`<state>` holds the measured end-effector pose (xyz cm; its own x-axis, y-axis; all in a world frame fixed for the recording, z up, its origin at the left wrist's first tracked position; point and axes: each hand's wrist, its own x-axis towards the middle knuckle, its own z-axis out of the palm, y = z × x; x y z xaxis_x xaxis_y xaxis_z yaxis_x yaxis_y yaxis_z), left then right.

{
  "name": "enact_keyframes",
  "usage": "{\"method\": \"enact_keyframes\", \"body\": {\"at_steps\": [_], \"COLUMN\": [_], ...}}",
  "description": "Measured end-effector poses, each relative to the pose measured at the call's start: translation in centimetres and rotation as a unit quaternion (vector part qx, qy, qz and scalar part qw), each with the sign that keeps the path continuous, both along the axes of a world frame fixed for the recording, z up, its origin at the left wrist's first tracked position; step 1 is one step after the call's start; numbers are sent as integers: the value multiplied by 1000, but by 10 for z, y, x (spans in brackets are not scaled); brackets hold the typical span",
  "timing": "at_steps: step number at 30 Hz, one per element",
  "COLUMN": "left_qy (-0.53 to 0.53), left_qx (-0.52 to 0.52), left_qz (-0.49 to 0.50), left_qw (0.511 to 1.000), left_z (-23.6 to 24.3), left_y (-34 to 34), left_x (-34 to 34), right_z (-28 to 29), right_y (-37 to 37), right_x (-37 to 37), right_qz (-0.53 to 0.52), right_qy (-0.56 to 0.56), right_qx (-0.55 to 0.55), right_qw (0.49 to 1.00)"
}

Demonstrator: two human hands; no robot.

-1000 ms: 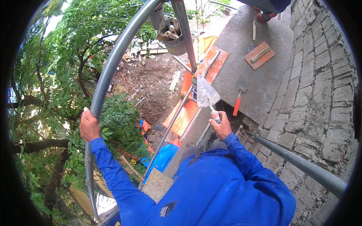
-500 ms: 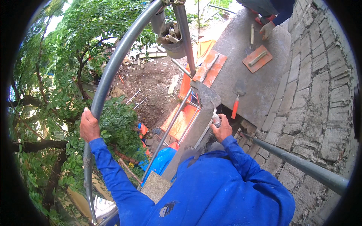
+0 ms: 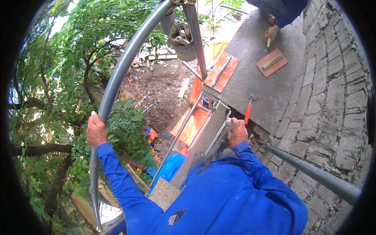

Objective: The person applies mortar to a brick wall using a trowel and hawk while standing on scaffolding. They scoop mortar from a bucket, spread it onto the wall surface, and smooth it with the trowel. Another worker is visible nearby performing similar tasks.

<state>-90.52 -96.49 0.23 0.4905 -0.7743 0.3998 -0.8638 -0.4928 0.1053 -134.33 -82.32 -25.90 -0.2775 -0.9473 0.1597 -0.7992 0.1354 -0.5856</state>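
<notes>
My left hand (image 3: 96, 130) is closed round a curved metal pipe (image 3: 116, 74) at the left. In my right hand (image 3: 237, 134) is a trowel (image 3: 229, 123), held by its whitish handle near the edge of the grey platform (image 3: 250, 43). Its blade is seen almost edge-on. Close to that hand, a second trowel (image 3: 248, 112) with an orange-red handle lies on the platform. Two orange plastering floats rest farther off: one float (image 3: 221, 73) at the platform's left edge, another float (image 3: 272, 62) toward the middle.
A co-worker's gloved hand (image 3: 272, 33) holds a wooden-handled tool at the far end. Rough brickwork (image 3: 329, 94) rises at the right, with a grey pole (image 3: 313, 169) slanting before it. A bucket (image 3: 185, 52) hangs by the upright pipe. Ground and tarps lie far below; tree branches crowd the left.
The trowel in my right hand has turned from showing its flat blade to nearly edge-on. The co-worker's hand has taken hold of the wooden-handled tool. My left hand stays on the pipe.
</notes>
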Motion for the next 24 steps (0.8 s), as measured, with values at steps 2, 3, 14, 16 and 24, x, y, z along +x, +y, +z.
{"method": "enact_keyframes", "body": {"at_steps": [2,3,14,16,24], "left_qy": [-2,-2,6,7,-2], "left_qx": [3,4,4,3,-2], "left_qz": [3,4,8,7,4], "left_qw": [1000,1000,1000,1000,1000], "left_z": [1,2,1,1,-2], "left_y": [0,0,1,1,0], "left_x": [-1,-2,-1,-1,2], "right_z": [1,1,2,0,3], "right_y": [-1,-1,-2,-2,-1], "right_x": [0,-1,-4,-5,-5], "right_qz": [-2,-2,-1,-3,0], "right_qy": [11,14,14,15,10], "right_qx": [-1,-1,19,26,27], "right_qw": [1000,1000,1000,1000,1000]}}
